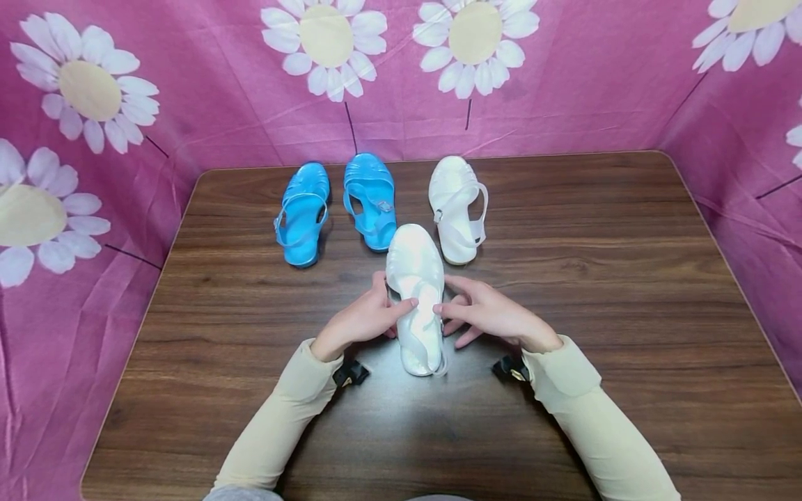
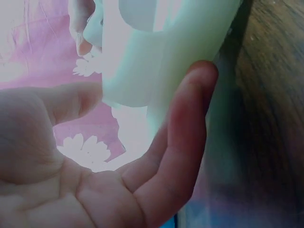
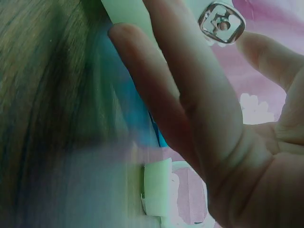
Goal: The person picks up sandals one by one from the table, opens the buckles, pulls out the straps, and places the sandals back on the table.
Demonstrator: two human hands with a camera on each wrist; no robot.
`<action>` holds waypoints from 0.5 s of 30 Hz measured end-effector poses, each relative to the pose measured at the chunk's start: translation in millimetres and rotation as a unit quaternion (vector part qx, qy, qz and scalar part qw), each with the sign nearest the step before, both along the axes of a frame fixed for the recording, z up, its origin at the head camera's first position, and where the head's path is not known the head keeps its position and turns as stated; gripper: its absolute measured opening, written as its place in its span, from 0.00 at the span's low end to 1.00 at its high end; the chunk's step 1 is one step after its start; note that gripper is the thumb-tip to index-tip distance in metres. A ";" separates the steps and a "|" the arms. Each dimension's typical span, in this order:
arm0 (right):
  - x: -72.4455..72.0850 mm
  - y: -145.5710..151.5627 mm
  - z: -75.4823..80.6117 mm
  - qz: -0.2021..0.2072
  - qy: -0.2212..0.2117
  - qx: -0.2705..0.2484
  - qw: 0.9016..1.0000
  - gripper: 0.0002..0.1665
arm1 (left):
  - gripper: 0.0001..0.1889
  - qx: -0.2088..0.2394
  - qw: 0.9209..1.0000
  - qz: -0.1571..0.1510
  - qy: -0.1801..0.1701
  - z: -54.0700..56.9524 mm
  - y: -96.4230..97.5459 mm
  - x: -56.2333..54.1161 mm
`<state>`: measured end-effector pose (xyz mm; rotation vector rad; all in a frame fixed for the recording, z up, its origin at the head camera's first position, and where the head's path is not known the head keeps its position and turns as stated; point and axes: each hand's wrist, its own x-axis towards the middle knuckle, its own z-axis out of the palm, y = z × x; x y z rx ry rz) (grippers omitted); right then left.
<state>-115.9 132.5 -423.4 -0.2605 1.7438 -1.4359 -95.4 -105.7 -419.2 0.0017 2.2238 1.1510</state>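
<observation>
A white jelly sandal point(image 1: 416, 268) is held between both hands over the middle of the table, toe pointing away. My left hand point(image 1: 363, 316) grips its left side, thumb on top and fingers along the side and underneath. From the right, my right hand point(image 1: 495, 313) pinches the sandal near its strap, thumb by the metal buckle point(image 3: 222, 23), other fingers spread below. Behind it lies a second white sandal point(image 1: 452, 184). To that one's left are two blue sandals, the nearer-to-centre blue sandal point(image 1: 370, 174) and the far-left blue sandal point(image 1: 302, 240).
The brown wooden table point(image 1: 626, 278) has a pink cloth point(image 1: 401, 125) with white daisies hanging behind and on both sides. Black wrist mounts are strapped at both cream sleeves point(image 1: 294, 396).
</observation>
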 end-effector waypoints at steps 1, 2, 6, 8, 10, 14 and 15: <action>0.3 -0.4 0.5 -0.003 -0.002 -0.005 1.000 0.45 | 0.39 0.000 1.000 0.001 0.002 0.5 -0.2 0.0; 0.6 -0.7 1.0 -0.005 -0.002 -0.010 1.000 0.45 | 0.40 -0.001 1.000 0.002 0.005 1.3 -0.3 0.1; 1.7 -2.0 3.3 -0.017 0.000 -0.034 0.999 0.46 | 0.41 0.004 1.000 0.008 0.018 5.1 -0.9 0.9; 1.8 -1.9 4.8 -0.022 0.003 -0.040 0.999 0.46 | 0.42 0.012 1.000 0.011 0.025 6.6 -1.0 1.3; 1.9 -1.6 6.2 -0.028 0.006 -0.041 0.999 0.46 | 0.42 0.023 0.999 0.014 0.029 7.9 -1.1 1.4; 1.9 0.6 8.5 -0.034 0.019 -0.046 0.998 0.45 | 0.43 0.049 0.998 0.016 0.032 10.5 -1.1 2.1; 2.0 1.1 9.1 -0.036 0.024 -0.048 0.998 0.45 | 0.43 0.057 0.998 0.018 0.030 10.9 -1.1 2.3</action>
